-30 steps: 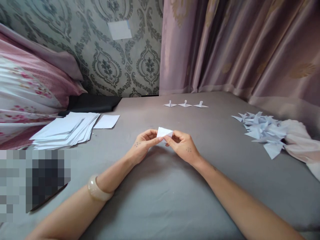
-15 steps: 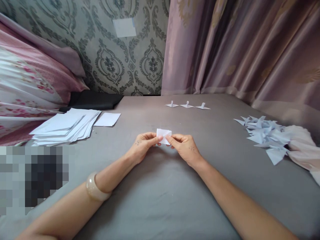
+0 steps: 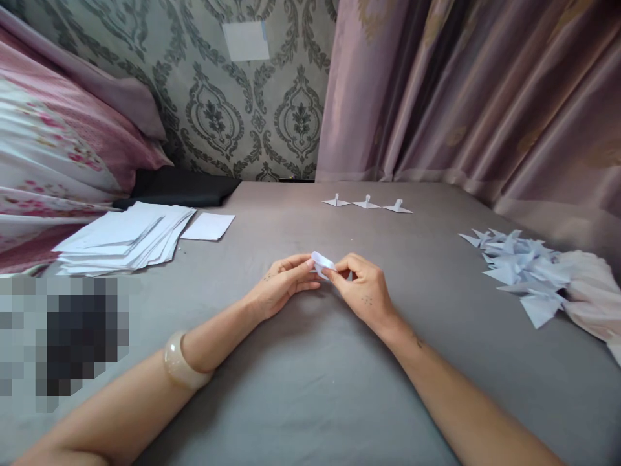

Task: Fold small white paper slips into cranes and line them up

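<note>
A small piece of folded white paper (image 3: 322, 263) is held up between my two hands, just above the grey cloth surface (image 3: 310, 388). My left hand (image 3: 286, 281) pinches its left edge between thumb and forefinger, the lower fingers stretched out beneath. On the paper's right side, my right hand (image 3: 363, 285) grips it with the thumb in front and the fingers curled behind. The paper is tilted and its layers bulge apart at the top. A pale bangle (image 3: 183, 362) sits on my left wrist.
Stacked white paper sheets (image 3: 126, 236) lie at the left, beside a separate square sheet (image 3: 209, 226) and a black folded item (image 3: 184, 188). Three folded paper birds (image 3: 367, 202) stand in a row at the back. More folded paper pieces (image 3: 524, 262) are heaped at the right.
The folded paper has turned from facing me flat to tilted and opened at the top. My left lower fingers have straightened, and my right hand has rotated. The view has shifted slightly.
</note>
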### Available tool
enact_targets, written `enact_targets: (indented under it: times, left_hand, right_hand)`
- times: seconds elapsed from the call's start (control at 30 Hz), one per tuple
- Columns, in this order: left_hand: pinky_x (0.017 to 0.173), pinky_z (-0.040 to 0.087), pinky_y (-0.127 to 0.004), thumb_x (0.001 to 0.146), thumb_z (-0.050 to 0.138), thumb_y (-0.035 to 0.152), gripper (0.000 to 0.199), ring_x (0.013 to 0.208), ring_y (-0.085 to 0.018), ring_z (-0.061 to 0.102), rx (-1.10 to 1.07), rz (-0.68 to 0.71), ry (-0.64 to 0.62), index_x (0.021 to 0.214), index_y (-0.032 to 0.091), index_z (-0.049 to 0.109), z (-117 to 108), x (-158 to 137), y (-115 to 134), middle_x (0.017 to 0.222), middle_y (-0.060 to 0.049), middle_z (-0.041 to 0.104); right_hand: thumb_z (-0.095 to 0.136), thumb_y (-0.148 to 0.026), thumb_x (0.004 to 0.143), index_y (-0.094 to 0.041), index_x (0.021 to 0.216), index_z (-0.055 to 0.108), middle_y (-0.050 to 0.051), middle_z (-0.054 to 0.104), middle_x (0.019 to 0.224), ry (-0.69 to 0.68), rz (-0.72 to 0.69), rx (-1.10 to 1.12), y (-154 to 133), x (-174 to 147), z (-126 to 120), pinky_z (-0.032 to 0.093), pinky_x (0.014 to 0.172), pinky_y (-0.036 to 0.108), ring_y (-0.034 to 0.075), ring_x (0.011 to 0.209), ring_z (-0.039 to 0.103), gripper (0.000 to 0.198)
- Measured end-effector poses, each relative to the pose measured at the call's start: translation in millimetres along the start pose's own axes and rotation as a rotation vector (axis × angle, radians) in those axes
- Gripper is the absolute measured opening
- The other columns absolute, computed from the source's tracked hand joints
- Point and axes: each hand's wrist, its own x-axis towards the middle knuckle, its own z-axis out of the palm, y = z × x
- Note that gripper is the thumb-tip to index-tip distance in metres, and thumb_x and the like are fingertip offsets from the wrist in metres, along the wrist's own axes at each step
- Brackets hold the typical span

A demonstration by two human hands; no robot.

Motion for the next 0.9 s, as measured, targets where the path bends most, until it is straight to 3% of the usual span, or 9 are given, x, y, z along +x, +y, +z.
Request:
enact_targets:
  times: [0.13, 0.3, 0.37, 0.5, 0.7, 0.8, 0.9]
  left_hand:
    - [0.092, 0.050, -0.036, 0.079, 0.070, 0.037, 0.034, 0.096, -0.021, 0.065, -0.023, -0.005, 0.000, 0.101, 0.012, 0.069, 3.0, -2.0, 5.3, 0.102, -0.012, 0.069]
    - [0.089, 0.050, -0.036, 0.079, 0.070, 0.035, 0.034, 0.096, -0.022, 0.064, -0.013, -0.013, -0.050, 0.104, 0.012, 0.069, 1.1, -3.4, 10.9, 0.105, -0.013, 0.068]
    - [0.088, 0.050, -0.037, 0.078, 0.070, 0.033, 0.033, 0.097, -0.023, 0.064, -0.025, -0.028, -0.076, 0.103, 0.013, 0.069, -1.0, -3.2, 11.4, 0.104, -0.013, 0.069]
    - [0.083, 0.049, -0.034, 0.074, 0.073, 0.027, 0.029, 0.090, -0.023, 0.066, 0.010, -0.079, -0.057, 0.099, 0.012, 0.071, -1.9, -3.4, 9.2, 0.099, -0.012, 0.070]
    - [0.066, 0.042, -0.025, 0.078, 0.067, 0.044, 0.036, 0.073, -0.017, 0.062, 0.234, -0.053, -0.091, 0.097, 0.014, 0.073, 0.7, -4.7, 3.3, 0.087, -0.009, 0.071]
    - [0.059, 0.038, -0.024, 0.075, 0.069, 0.047, 0.036, 0.064, -0.015, 0.059, 0.280, -0.061, -0.015, 0.089, 0.014, 0.074, 2.0, -4.3, 2.7, 0.077, -0.006, 0.070]
    - [0.054, 0.035, -0.024, 0.070, 0.072, 0.046, 0.034, 0.056, -0.013, 0.055, 0.276, -0.049, 0.096, 0.079, 0.014, 0.074, 2.9, -2.7, 2.5, 0.068, -0.005, 0.067]
  right_hand:
    - [0.064, -0.032, 0.080, -0.022, 0.070, 0.066, 0.001, 0.064, 0.073, -0.099, -0.102, -0.043, -2.3, -1.8, -1.3, 0.042, 0.064, 0.027, 0.014, 0.067, 0.055, 0.015]
    - [0.070, -0.044, 0.073, -0.021, 0.071, 0.070, 0.001, 0.067, 0.072, -0.305, 0.119, 0.267, -2.6, 6.4, -8.8, 0.044, 0.060, 0.026, 0.013, 0.062, 0.055, 0.023]
    - [0.070, -0.046, 0.072, -0.020, 0.073, 0.071, 0.000, 0.067, 0.067, -0.272, 0.195, 0.346, 0.2, 11.0, -12.6, 0.044, 0.059, 0.025, 0.012, 0.059, 0.055, 0.026]
    - [0.067, -0.045, 0.075, -0.020, 0.083, 0.073, 0.000, 0.065, 0.063, -0.121, 0.271, 0.293, 6.1, 15.5, -15.7, 0.043, 0.052, 0.026, 0.010, 0.048, 0.050, 0.028]
    - [0.062, -0.039, 0.080, -0.019, 0.091, 0.071, 0.003, 0.070, 0.077, -0.099, 0.234, 0.326, 6.2, 12.6, -8.9, 0.051, 0.065, 0.029, 0.016, 0.070, 0.064, 0.024]
    - [0.061, -0.037, 0.082, -0.020, 0.098, 0.069, 0.004, 0.070, 0.085, -0.074, 0.198, 0.337, 5.4, 10.1, -4.6, 0.054, 0.075, 0.033, 0.017, 0.076, 0.066, 0.025]
    - [0.061, -0.033, 0.081, -0.023, 0.110, 0.063, 0.007, 0.067, 0.108, -0.008, 0.134, 0.355, 3.7, 7.2, -0.3, 0.055, 0.080, 0.034, 0.017, 0.083, 0.068, 0.031]
